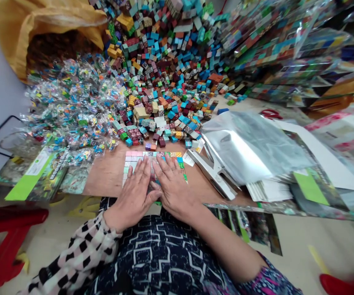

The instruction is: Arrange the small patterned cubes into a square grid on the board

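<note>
Both palms lie flat, side by side, on a rectangular layer of small coloured blocks [130,156] at the table's front edge. My left hand [135,192] covers the left and middle part, its fingers stretched out. Over the right part rests my right hand [172,186], fingers also extended, its thumb meeting the left one. Pink and white blocks show at the layer's left side; yellow, blue and green ones show along its right edge. The blocks beneath my palms are hidden. Just right of the layer lies a long metal stapler [212,172].
Behind my hands rises a big heap of loose coloured blocks [164,90]. At left is a pile of small clear packets [72,102], with printed green cards [38,168] before it. Clear plastic bags [257,143] lie at right, red scissors [271,114] behind them. A red stool [7,237] stands lower left.
</note>
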A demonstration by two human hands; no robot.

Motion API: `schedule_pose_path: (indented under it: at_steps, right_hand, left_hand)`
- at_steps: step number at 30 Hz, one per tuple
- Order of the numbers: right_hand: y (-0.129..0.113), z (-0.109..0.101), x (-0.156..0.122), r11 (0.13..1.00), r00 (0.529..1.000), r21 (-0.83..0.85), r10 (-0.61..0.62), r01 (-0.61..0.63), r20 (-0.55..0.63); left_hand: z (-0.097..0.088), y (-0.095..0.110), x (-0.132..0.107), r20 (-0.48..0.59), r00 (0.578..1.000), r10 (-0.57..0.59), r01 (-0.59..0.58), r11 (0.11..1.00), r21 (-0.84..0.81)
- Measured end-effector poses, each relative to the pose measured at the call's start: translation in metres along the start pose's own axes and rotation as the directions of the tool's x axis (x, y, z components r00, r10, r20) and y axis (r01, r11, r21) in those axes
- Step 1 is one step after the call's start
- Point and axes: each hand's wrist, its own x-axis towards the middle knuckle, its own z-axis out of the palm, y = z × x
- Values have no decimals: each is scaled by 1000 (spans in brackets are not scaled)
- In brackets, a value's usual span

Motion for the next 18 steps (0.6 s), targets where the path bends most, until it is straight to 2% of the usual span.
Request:
schedule_pose_path:
  at_steps: [9,14,18]
  right_hand:
    - [4,7,-3,988,992,-157,28,-8,124]
    - [8,12,-3,983,990,-180,66,-42,125]
    - [10,17,0,980,983,-189,94,-64,156]
  left_hand:
    - [10,-4,1,-57,998,37,-24,976,216]
    - [14,-6,6,-99,995,-9,46,926,375]
    - [12,-2,13,-90,993,-82,112,906,409]
